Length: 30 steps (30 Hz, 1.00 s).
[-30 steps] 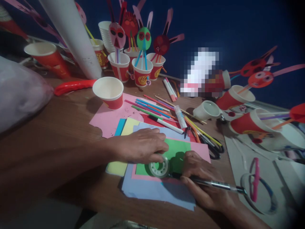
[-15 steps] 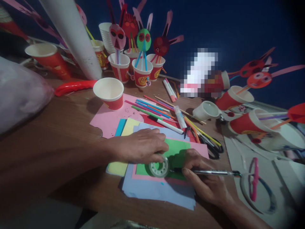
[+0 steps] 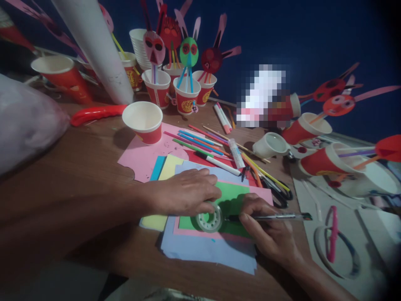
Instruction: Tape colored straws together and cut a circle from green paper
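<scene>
- Left hand [image 3: 184, 191] flat on the stacked coloured sheets, fingers [image 3: 210, 193] bent down onto the tape roll [image 3: 209, 218], pinning it to the green paper [image 3: 233, 196].
- Right hand [image 3: 272, 234] just right of the roll, fingers closed around a pen [image 3: 272, 216], tip at the roll's edge, barrel pointing toward the desk's right edge.
- Roll and green paper near the front edge of the desk [image 3: 78, 167], atop pink and blue sheets.
- Behind: scissors [image 3: 278, 193], loose straws [image 3: 200, 142], a paper cup [image 3: 143, 121] on pink paper.
</scene>
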### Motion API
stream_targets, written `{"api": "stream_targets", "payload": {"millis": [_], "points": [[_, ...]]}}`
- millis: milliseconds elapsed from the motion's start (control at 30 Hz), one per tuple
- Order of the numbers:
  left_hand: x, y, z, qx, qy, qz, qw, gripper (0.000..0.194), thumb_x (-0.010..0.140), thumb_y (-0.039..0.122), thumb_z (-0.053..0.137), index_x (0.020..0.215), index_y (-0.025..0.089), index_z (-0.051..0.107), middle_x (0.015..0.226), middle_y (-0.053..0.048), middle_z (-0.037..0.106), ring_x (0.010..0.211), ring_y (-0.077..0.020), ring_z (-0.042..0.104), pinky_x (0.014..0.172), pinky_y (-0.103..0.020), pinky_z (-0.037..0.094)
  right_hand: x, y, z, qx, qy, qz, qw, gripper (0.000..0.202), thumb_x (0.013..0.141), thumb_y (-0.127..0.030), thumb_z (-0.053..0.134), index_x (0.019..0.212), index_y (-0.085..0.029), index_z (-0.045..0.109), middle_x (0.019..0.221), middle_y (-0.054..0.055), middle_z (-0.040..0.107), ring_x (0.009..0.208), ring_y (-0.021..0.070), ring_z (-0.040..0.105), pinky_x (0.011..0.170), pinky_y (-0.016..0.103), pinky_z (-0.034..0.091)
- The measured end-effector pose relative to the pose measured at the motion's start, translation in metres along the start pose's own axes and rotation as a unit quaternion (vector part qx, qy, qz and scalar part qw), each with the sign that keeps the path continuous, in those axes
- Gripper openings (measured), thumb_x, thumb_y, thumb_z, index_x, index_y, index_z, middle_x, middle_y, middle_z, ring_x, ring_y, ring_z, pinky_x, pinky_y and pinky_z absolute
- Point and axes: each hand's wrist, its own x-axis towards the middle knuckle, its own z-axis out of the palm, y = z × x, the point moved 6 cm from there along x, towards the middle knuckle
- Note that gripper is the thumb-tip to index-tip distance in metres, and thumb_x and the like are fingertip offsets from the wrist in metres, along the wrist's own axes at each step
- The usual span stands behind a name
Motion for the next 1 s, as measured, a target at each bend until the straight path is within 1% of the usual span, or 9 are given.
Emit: {"api": "stream_targets", "payload": {"millis": [100,200,267,433,533,633,767,900,1000], "points": [[0.0,0.0,0.001,0.01,0.014,0.005,1.0,0.018,0.085,0.033,0.051,0.074,0.019,0.05,0.083,-0.001,0.05,0.084,-0.0176,0.042,0.071,-0.029,0.031,-0.001,0.0,0.0,-0.001,0.007,-0.001,1.0,0.01,0.082,-0.013,0.052,0.075,-0.019,0.048,0.07,0.0,0.048,0.065,0.0129,0.049,0.057,0.025,0.04],[0.0,0.0,0.001,0.025,0.014,0.002,1.0,0.018,0.085,0.034,0.051,0.075,0.019,0.051,0.085,-0.001,0.049,0.083,-0.0174,0.042,0.07,-0.029,0.031,0.0,0.0,-0.001,-0.019,0.019,0.006,1.0,0.008,0.082,-0.015,0.052,0.076,-0.019,0.049,0.072,0.001,0.05,0.067,0.0136,0.05,0.058,0.025,0.04],[-0.001,0.0,0.001,0.035,0.013,-0.008,0.999,0.018,0.084,0.035,0.052,0.076,0.019,0.051,0.086,-0.001,0.049,0.083,-0.0174,0.043,0.069,-0.029,0.031,0.001,0.0,-0.002,-0.037,0.027,0.013,0.999,0.008,0.083,-0.016,0.052,0.076,-0.019,0.05,0.074,0.001,0.051,0.068,0.0138,0.051,0.058,0.025,0.041],[-0.004,-0.001,0.0,0.058,0.032,-0.04,0.997,0.02,0.083,0.039,0.052,0.083,0.02,0.051,0.091,-0.003,0.05,0.085,-0.0187,0.044,0.068,-0.03,0.032,0.002,-0.001,-0.002,-0.055,0.029,0.024,0.998,0.008,0.084,-0.016,0.051,0.077,-0.02,0.05,0.074,0.001,0.051,0.068,0.013,0.051,0.059,0.024,0.041],[-0.004,-0.001,0.001,0.062,0.026,-0.063,0.996,0.023,0.082,0.041,0.053,0.089,0.019,0.051,0.094,-0.004,0.051,0.085,-0.0195,0.046,0.07,-0.031,0.034,0.002,-0.001,-0.002,-0.059,0.031,0.037,0.997,0.009,0.086,-0.017,0.05,0.077,-0.02,0.05,0.074,0.0,0.051,0.067,0.0116,0.051,0.058,0.022,0.04],[-0.005,0.0,0.001,0.059,0.022,-0.08,0.995,0.029,0.081,0.042,0.054,0.099,0.02,0.051,0.099,-0.004,0.053,0.09,-0.0208,0.048,0.074,-0.032,0.035,0.002,-0.001,-0.003,-0.059,0.039,0.045,0.997,0.009,0.086,-0.017,0.049,0.078,-0.02,0.05,0.074,-0.001,0.051,0.067,0.0108,0.05,0.058,0.021,0.04],[-0.007,-0.002,0.003,0.062,0.026,-0.097,0.993,0.04,0.081,0.043,0.054,0.114,0.021,0.047,0.111,-0.006,0.054,0.1,-0.0232,0.049,0.08,-0.034,0.036,0.005,-0.001,-0.002,-0.06,0.034,0.058,0.996,0.01,0.087,-0.019,0.049,0.077,-0.02,0.051,0.073,-0.001,0.051,0.066,0.0107,0.05,0.057,0.02,0.039],[-0.009,-0.006,0.004,0.071,0.037,-0.116,0.99,0.051,0.08,0.046,0.054,0.122,0.022,0.041,0.12,-0.008,0.052,0.107,-0.0261,0.048,0.082,-0.036,0.037,0.011,-0.006,-0.003,-0.067,0.035,0.055,0.996,0.011,0.086,-0.021,0.049,0.075,-0.019,0.052,0.07,0.0,0.052,0.063,0.0109,0.05,0.056,0.021,0.039],[-0.01,-0.006,0.003,0.076,0.044,-0.119,0.989,0.055,0.08,0.047,0.054,0.126,0.021,0.038,0.124,-0.01,0.051,0.109,-0.0273,0.048,0.084,-0.037,0.037,0.017,-0.007,-0.003,-0.071,0.032,0.064,0.995,0.014,0.086,-0.022,0.049,0.073,-0.018,0.052,0.067,0.0,0.052,0.06,0.0108,0.049,0.054,0.021,0.038]]}}
